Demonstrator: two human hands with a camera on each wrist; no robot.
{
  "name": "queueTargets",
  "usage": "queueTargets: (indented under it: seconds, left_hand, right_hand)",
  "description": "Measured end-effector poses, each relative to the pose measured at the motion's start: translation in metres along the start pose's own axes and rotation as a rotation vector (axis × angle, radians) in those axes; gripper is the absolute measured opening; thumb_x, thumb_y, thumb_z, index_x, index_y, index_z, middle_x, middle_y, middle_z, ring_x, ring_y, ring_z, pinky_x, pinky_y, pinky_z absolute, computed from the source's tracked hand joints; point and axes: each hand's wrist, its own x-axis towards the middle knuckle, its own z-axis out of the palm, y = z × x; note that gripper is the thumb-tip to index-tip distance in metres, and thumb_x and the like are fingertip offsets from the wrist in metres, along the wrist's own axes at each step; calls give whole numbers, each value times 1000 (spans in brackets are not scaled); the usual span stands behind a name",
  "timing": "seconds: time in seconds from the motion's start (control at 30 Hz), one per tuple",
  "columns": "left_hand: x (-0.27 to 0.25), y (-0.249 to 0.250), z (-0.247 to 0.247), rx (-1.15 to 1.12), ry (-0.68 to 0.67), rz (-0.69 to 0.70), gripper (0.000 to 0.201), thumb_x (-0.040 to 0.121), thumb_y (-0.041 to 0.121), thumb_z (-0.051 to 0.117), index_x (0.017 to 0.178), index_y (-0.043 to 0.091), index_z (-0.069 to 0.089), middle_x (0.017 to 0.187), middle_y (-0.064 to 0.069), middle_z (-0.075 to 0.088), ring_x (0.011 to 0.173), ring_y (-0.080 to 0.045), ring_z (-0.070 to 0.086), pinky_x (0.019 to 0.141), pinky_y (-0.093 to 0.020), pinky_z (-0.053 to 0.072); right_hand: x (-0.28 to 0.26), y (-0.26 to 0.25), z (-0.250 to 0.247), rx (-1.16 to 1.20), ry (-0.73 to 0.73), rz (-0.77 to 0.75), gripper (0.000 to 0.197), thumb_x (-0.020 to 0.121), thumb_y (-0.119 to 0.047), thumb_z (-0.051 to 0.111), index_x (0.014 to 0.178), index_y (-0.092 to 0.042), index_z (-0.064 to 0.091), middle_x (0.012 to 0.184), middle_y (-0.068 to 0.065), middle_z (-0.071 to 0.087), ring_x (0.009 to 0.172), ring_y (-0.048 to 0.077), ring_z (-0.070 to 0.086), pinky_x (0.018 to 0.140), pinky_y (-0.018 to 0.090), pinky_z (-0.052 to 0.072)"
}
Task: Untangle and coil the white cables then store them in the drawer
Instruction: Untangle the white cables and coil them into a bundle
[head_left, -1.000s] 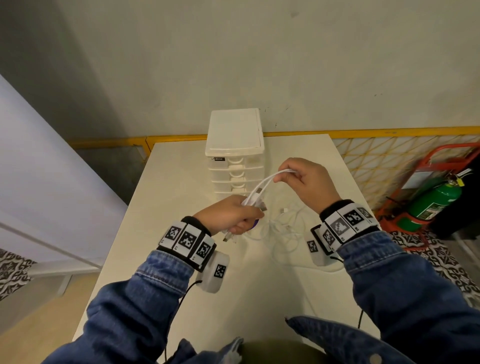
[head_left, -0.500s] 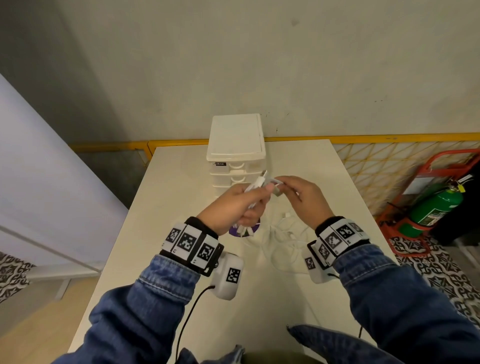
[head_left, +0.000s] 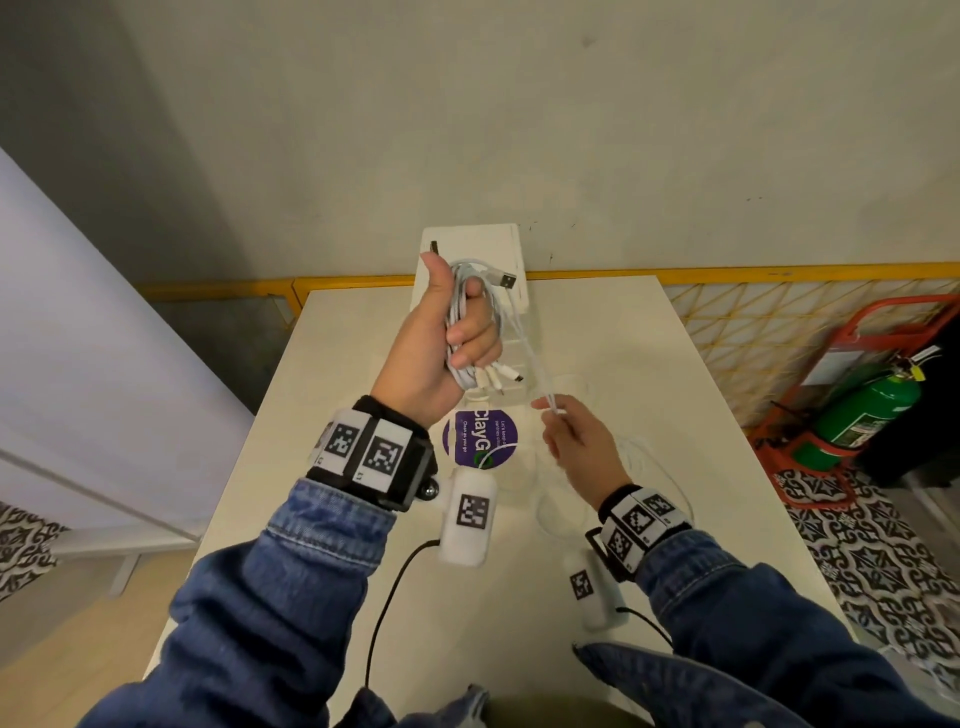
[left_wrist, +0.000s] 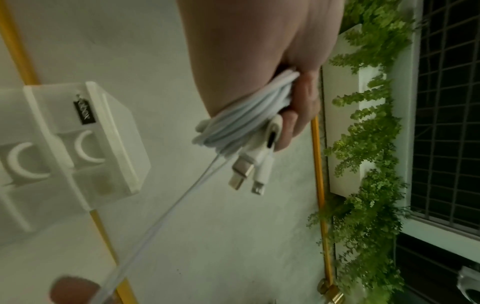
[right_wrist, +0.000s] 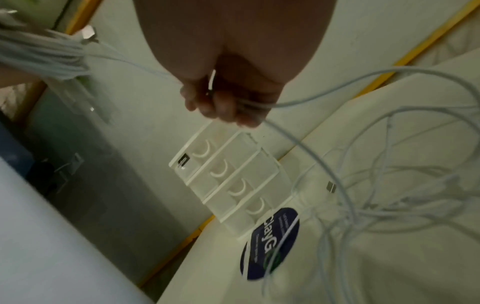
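My left hand (head_left: 457, 322) is raised in front of the white drawer unit (head_left: 511, 244) and grips a coiled bundle of white cable (head_left: 475, 296), with plugs (left_wrist: 246, 174) sticking out below the fist. A loose strand (head_left: 530, 353) runs from the bundle down to my right hand (head_left: 566, 431), which pinches it above the table. More tangled white cables (right_wrist: 389, 185) lie on the table to the right of the drawer unit (right_wrist: 228, 176), whose several drawers look closed.
A round purple sticker (head_left: 480, 439) lies on the white table (head_left: 519, 597) in front of the drawers. A green fire extinguisher (head_left: 862, 415) in a red stand is on the floor to the right. A yellow rail (head_left: 727, 273) runs behind the table.
My left hand has risen with the cable now wound into a bundle in its fist. My right hand has dropped lower and away, drawing a strand out between the two hands.
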Motion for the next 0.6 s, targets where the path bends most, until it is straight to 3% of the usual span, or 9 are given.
queueTargets:
  seconds: [0.07,0.17,0.2,0.27,0.33,0.4,0.43,0.53,0.6]
  left_hand:
    - [-2,4,0,-14,-61,-43,55,91,57,18,77,14,47,38,11,39,28,-1,32,35,-17,26]
    - [-6,1,5,-27,-110,-96,57,91,57,17,74,13,49,37,11,39,27,-1,28,34,-17,26]
    - [-5,-1,7,-15,-109,-94,57,91,57,16,75,13,48,38,11,38,28,-1,29,35,-17,26]
    - [-2,-3,7,10,-82,-49,55,90,59,17,77,13,45,38,11,37,29,-1,31,36,-17,26]
    - [2,-2,4,0,-54,6,54,88,61,20,78,13,44,39,11,39,29,-1,33,36,-17,28]
    - [5,-1,-1,-27,-4,53,56,91,60,16,79,13,44,40,10,39,30,-1,34,36,-17,30]
    - [6,-1,-3,-33,36,76,56,92,59,15,78,14,44,40,10,38,30,-2,34,37,-17,30]
    - [9,-4,-5,36,234,157,52,95,57,18,77,15,44,43,9,34,34,-5,30,40,-19,29]
    - [11,-6,-9,149,381,218,46,97,52,23,77,16,41,46,8,33,37,-7,30,43,-20,29]
  right_hand:
    - [6,-1,-11,7,103,26,21,94,-17,48,96,-30,64,69,-5,55,61,8,45,65,20,42]
    - [15,0,-21,-92,71,61,24,94,-21,49,110,-25,66,95,-10,66,83,5,57,84,25,45]
    - [15,-1,-20,-136,36,56,26,94,-22,49,114,-25,65,92,-17,66,83,0,57,83,22,45]
    - [10,-3,-16,-204,-51,29,27,94,-21,50,117,-24,64,65,-32,59,65,-12,53,69,7,38]
    - [1,-4,-8,-268,-141,-22,29,94,-24,49,120,-23,61,63,-32,58,60,-16,51,63,2,36]
    - [-7,-8,0,-336,-246,-59,32,95,-31,46,125,-27,57,86,-21,65,71,-9,54,69,7,37]
    - [-9,-11,4,-359,-293,-66,33,95,-34,45,125,-28,57,87,-19,64,73,-6,53,72,12,39]
    - [-13,-18,10,-448,-381,-139,30,96,-35,43,119,-28,60,56,-15,47,54,2,45,64,20,36]
    - [-15,-23,13,-483,-410,-207,28,94,-34,45,119,-33,58,51,-8,41,49,7,42,58,18,34]
